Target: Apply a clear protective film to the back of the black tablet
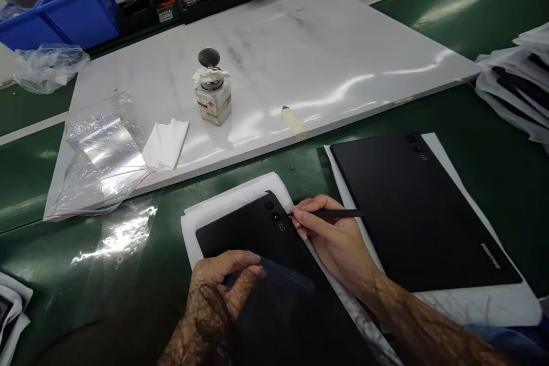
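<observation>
A black tablet back cover (249,234) lies on a white sheet (214,209) in front of me, its camera holes (271,211) at the upper corner. My right hand (330,237) pinches thin black tweezers (330,214), their tip beside the camera holes. My left hand (223,286) rests on the cover's lower part, fingers curled on a clear film (283,274). A second black cover (420,211) lies to the right on its own white sheet.
A white board (300,46) covers the green bench (493,17); on it stand a small glass bottle (213,97), a folded white wipe (166,143) and clear plastic bags (103,154). Blue bins (77,14) sit far left. Wrapped covers (518,86) pile up right.
</observation>
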A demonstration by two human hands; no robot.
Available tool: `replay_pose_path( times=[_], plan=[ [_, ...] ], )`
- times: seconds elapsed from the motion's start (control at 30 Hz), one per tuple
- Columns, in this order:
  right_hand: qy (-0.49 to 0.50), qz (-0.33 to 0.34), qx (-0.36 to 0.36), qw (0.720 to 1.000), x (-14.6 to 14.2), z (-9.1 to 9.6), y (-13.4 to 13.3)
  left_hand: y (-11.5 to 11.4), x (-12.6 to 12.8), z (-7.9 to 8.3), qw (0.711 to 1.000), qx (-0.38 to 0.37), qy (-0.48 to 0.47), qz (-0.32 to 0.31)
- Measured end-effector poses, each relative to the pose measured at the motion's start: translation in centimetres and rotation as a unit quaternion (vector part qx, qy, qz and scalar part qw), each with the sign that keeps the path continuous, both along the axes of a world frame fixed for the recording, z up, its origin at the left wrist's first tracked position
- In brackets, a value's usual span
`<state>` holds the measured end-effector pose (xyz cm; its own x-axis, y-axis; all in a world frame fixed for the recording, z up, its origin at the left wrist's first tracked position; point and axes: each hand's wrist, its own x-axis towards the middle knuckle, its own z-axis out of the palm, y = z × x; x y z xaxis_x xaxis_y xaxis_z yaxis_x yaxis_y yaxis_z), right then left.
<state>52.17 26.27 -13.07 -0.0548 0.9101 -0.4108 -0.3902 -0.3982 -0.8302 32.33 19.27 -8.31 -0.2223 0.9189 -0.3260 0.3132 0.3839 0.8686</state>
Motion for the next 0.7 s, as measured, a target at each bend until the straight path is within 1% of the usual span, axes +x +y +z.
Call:
replay_pose_path(
  times=[0.17, 0.27, 0.33, 0.43, 0.57, 0.6, 0.63, 0.67, 0.7],
  plan=[
    [0.008, -0.012, 0.006, 1.0, -0.2, -0.1, 0.1, 0.0, 0.7, 0.5, 0.996, 0.05, -0.02, 0.068],
    [0.011, -0.022, 0.002, 1.0, -0.4, -0.2, 0.2, -0.1, 0.6, 0.3, 0.997, 0.055, -0.024, 0.052],
    [0.013, -0.026, 0.003, 1.0, -0.5, -0.2, 0.2, -0.3, 0.3, -0.2, 0.998, 0.054, -0.021, 0.014],
    [0.015, -0.024, 0.009, 1.0, -0.6, -0.2, 0.2, -0.7, -0.2, -0.9, 0.998, 0.056, -0.017, -0.024],
    [0.026, -0.027, 0.023, 0.999, -0.2, -0.5, 0.0, -0.8, -0.6, -1.3, 0.998, 0.052, -0.012, -0.029],
    [0.021, -0.028, 0.039, 0.999, 0.2, -0.7, -0.1, -0.7, -0.6, -1.2, 0.998, 0.054, -0.013, -0.033],
    [0.004, -0.027, 0.069, 0.997, 0.7, -0.8, -0.2, -0.6, -0.6, -1.1, 0.997, 0.058, -0.015, -0.038],
    [-0.031, -0.017, 0.115, 0.993, 1.3, -1.0, -0.2, -0.5, -0.6, -0.9, 0.997, 0.064, -0.019, -0.048],
    [-0.082, 0.004, 0.174, 0.981, 1.9, -1.1, -0.3, -0.3, -0.6, -0.6, 0.996, 0.069, -0.022, -0.054]
  ],
)
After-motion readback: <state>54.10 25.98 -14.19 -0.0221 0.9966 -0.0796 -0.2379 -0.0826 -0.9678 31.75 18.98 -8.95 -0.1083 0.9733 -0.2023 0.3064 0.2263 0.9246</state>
